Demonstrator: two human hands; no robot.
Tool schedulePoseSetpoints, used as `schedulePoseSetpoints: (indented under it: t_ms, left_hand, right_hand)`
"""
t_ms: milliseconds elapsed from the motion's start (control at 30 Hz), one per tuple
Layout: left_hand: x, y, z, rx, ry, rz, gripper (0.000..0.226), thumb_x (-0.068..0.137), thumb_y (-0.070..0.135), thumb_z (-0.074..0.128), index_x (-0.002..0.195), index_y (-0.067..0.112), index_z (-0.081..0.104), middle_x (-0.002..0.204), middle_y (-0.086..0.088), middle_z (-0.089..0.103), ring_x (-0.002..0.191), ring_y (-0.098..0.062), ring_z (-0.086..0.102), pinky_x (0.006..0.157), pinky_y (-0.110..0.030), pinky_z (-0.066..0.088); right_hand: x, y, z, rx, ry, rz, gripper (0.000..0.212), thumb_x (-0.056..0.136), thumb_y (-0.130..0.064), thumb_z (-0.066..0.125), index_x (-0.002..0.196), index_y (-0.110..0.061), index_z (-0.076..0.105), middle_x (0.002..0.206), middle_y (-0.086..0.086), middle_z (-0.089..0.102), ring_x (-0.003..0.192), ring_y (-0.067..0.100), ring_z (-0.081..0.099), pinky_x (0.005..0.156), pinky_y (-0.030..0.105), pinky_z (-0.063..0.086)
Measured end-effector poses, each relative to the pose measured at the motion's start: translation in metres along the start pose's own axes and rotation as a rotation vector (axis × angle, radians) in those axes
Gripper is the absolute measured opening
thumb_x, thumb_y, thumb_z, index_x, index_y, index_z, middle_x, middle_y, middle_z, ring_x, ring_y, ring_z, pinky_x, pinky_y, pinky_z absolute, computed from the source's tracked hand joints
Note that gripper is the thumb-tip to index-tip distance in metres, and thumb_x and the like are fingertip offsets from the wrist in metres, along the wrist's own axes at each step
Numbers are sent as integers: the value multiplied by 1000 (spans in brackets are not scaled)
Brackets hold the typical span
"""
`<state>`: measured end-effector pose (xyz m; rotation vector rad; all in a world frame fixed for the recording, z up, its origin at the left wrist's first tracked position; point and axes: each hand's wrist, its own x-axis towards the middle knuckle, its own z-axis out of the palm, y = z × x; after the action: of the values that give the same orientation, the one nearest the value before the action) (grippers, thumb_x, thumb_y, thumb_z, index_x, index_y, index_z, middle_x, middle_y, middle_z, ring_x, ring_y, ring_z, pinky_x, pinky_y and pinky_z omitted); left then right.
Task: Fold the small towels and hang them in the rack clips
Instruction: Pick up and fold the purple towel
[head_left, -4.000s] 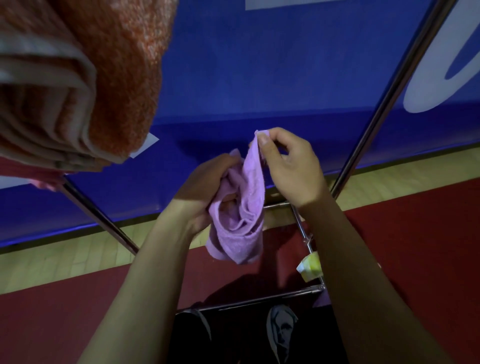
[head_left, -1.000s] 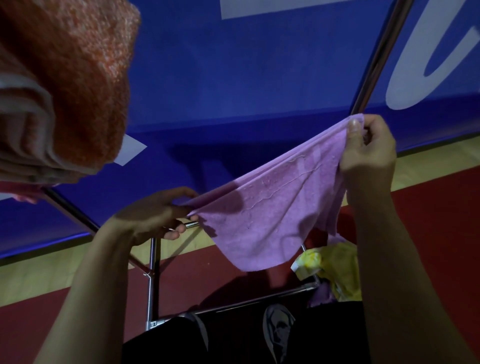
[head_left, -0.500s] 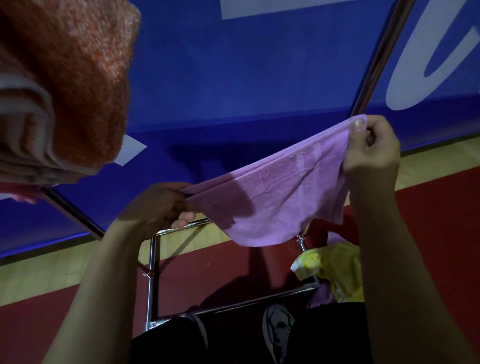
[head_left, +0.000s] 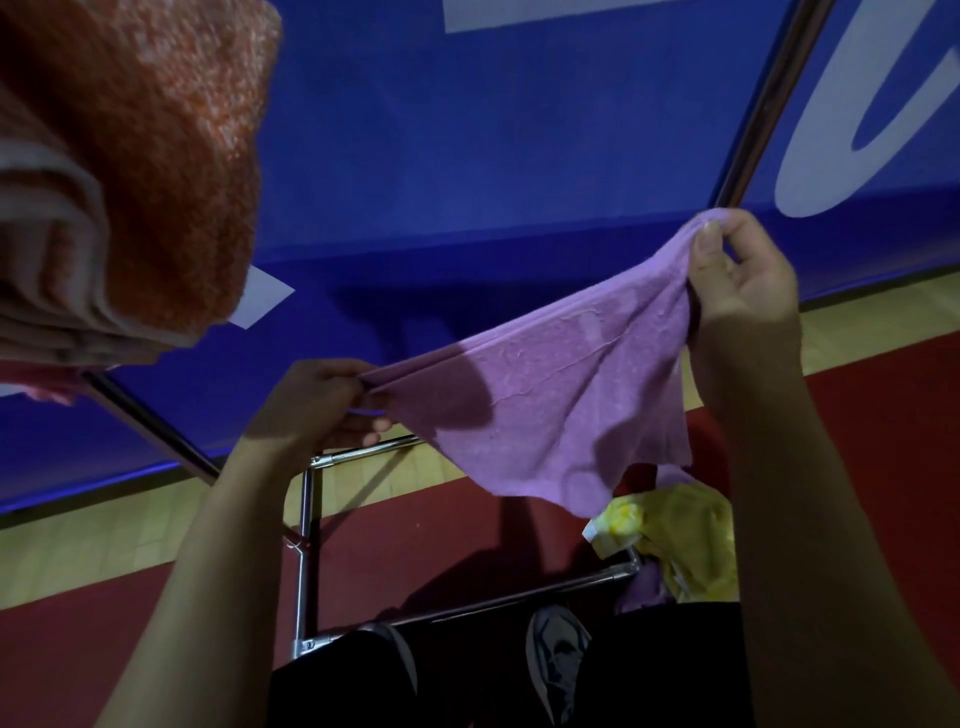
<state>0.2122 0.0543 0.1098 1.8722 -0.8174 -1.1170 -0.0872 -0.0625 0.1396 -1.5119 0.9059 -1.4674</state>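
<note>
A small purple towel (head_left: 545, 405) is stretched between my two hands in front of the rack. My left hand (head_left: 317, 405) pinches its lower left corner. My right hand (head_left: 737, 280) pinches the upper right corner, held higher. The towel sags in the middle, and its loose lower edge hangs over the rack's bottom frame (head_left: 306, 551). A yellow towel (head_left: 680, 535) lies bunched on the lower rail at the right, with a bit of purple cloth (head_left: 644, 587) under it. No clips are visible.
An orange towel (head_left: 156, 156) with pale folded layers hangs close to the camera at the upper left. Slanted metal rack poles (head_left: 763, 104) rise at right and left. A blue banner (head_left: 467, 182) stands behind. Red and wooden floor lies below, with my dark clothing at the bottom.
Four seconds ago the purple towel was bunched between my hands; they have pulled it out wide. In the last half second the sagging lower edge has dropped lower; my hands have barely moved.
</note>
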Motion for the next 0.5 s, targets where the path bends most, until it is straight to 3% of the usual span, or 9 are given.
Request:
schedulePoseSetpoints:
  t_ms: [167,300,433,500]
  left_hand:
    - [2,-2,-3,-67,2,11,31,104,-1,47,104,4,77,77,-15,71,56,-16,68,52,-25,57]
    - [5,-3,-4,-91,44,5,28,105,9,46,102,4,74,80,-17,74,63,-16,73,56,-26,59]
    - [5,-3,-4,-135,17,2,27,105,16,51,110,-2,71,93,-17,80,73,-20,75,61,-25,61]
    - [2,-4,-7,-16,-43,100,23,103,22,64,108,3,76,96,-15,80,81,-20,77,65,-20,60]
  right_hand:
    - [-2,-5,2,41,11,-27,19,108,-22,47,91,-18,53,71,-7,44,66,9,39,60,28,33]
    - [-2,-7,2,59,27,-9,18,109,-17,44,93,-11,51,68,-11,44,64,4,40,58,21,35]
    - [-1,-4,-1,-6,50,7,25,109,-19,43,98,2,52,69,-2,39,64,8,37,57,26,32]
    - [0,-1,-2,-45,73,20,31,109,-22,43,97,5,52,71,4,37,66,15,37,59,30,32]
